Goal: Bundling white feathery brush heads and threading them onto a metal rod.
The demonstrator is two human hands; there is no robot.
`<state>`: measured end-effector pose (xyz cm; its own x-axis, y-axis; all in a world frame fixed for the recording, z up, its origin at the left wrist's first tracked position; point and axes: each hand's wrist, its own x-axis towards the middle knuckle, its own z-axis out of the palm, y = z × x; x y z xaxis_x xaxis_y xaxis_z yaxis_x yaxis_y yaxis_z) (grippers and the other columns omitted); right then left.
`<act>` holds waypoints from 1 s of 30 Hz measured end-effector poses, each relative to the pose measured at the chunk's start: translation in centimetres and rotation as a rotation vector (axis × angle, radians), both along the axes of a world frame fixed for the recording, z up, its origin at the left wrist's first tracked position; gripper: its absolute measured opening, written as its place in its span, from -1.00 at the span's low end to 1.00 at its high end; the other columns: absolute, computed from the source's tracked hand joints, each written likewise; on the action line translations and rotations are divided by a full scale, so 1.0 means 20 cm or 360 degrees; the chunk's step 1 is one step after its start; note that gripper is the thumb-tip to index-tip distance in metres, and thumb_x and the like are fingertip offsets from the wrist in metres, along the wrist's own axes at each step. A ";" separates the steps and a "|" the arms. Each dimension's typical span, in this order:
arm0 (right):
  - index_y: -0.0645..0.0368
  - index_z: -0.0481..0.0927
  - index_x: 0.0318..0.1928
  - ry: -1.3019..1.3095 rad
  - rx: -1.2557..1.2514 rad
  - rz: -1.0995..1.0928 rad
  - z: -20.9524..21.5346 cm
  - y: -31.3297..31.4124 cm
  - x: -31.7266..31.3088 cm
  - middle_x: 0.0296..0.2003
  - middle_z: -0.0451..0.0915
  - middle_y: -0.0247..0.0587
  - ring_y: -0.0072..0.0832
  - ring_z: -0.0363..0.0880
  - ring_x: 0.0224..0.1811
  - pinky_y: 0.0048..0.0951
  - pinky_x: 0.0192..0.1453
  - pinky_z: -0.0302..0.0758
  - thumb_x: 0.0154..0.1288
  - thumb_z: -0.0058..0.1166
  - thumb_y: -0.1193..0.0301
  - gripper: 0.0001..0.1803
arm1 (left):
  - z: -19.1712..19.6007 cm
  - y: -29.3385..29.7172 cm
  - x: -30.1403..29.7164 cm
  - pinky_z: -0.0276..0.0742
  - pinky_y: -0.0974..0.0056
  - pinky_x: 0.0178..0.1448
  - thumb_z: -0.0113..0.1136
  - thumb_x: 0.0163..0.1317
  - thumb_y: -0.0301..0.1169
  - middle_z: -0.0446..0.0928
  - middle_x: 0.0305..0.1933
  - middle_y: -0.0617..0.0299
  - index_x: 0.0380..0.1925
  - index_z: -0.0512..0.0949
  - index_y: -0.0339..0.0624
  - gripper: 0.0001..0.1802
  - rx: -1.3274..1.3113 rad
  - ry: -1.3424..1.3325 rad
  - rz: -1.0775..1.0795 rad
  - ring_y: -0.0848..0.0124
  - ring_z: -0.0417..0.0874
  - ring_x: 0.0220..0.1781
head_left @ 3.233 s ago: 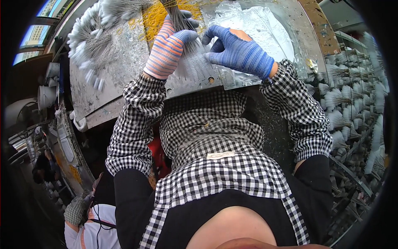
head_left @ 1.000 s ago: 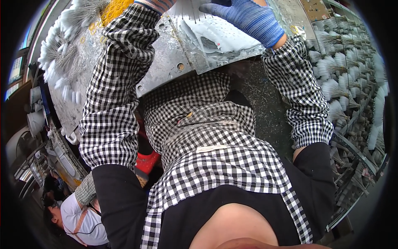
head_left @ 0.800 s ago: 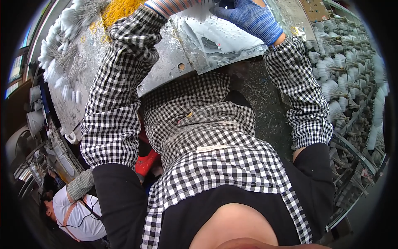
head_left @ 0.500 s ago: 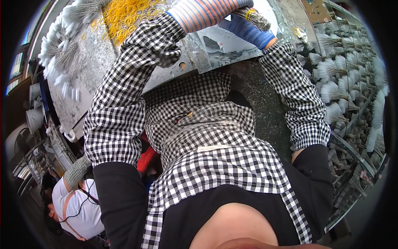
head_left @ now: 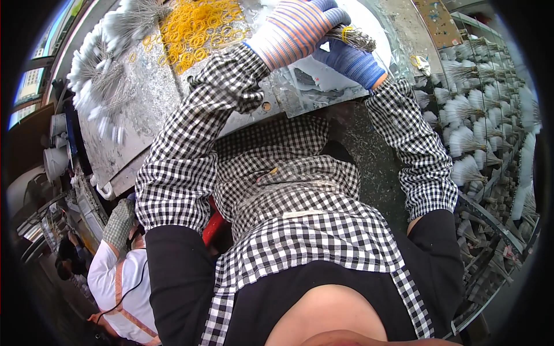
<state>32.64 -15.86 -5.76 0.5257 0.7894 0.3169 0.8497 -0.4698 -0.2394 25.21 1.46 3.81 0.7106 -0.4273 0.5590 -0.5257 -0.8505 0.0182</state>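
My left hand (head_left: 300, 33), in a white glove with orange and blue stripes, is closed around a bundle of thin metal wire stems (head_left: 362, 40). A yellow rubber band (head_left: 346, 34) circles the bundle close to my left fingers. The stems' loose ends point right, and the bundle's other end is hidden behind my left hand. Directly under the stems lies my right hand (head_left: 353, 64), in a blue striped glove. Its fingers pass beneath the bundle and my left hand, so their grip is hidden. Both hands are over a shiny plate (head_left: 314, 95) on the metal worktable (head_left: 173, 109).
Yellow rubber bands (head_left: 199, 29) lie heaped on the table's far left. White-bristled wire brushes (head_left: 95, 72) line its left edge. Racks of similar brushes (head_left: 464, 138) stand at the right. A person in white (head_left: 124, 288) is at lower left. A crumpled white scrap (head_left: 420, 64) lies beyond my right wrist.
The view has shifted, so the table and both hands appear slightly lower, with more of my left glove showing. The banded bundle stays between my hands. The person at lower left has changed posture.
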 end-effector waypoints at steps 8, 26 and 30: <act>0.20 0.65 -0.15 0.0363 0.0938 0.0089 0.82 -0.10 -0.55 -0.29 0.69 -0.16 -0.23 0.70 -0.28 -0.30 -0.13 0.60 0.12 0.36 0.52 -0.74 | 0.07 0.33 -0.58 0.59 0.33 0.05 0.24 0.45 -0.42 0.58 0.09 0.21 0.28 0.34 -0.16 -0.53 -0.2788 0.0017 0.0435 0.45 0.64 0.04; 0.19 0.69 -0.17 0.0980 0.0775 0.0748 0.67 0.21 -1.01 -0.35 0.67 -0.20 -0.26 0.63 -0.33 -0.26 -0.17 0.53 0.14 0.36 0.51 -0.78 | -0.08 0.53 -1.45 0.76 0.10 0.16 0.04 0.50 -0.24 0.61 0.24 0.08 0.17 0.55 -0.28 -0.60 -0.4301 -0.0692 0.0058 0.17 0.65 0.22; 0.18 0.69 -0.17 0.1017 0.0726 0.0729 0.67 0.22 -1.02 -0.36 0.66 -0.22 -0.28 0.62 -0.33 -0.26 -0.16 0.52 0.15 0.35 0.50 -0.79 | -0.11 0.54 -1.47 0.71 0.12 0.24 -0.01 0.53 -0.22 0.58 0.29 0.08 0.21 0.52 -0.28 -0.57 -0.4236 -0.0712 0.0009 0.17 0.62 0.27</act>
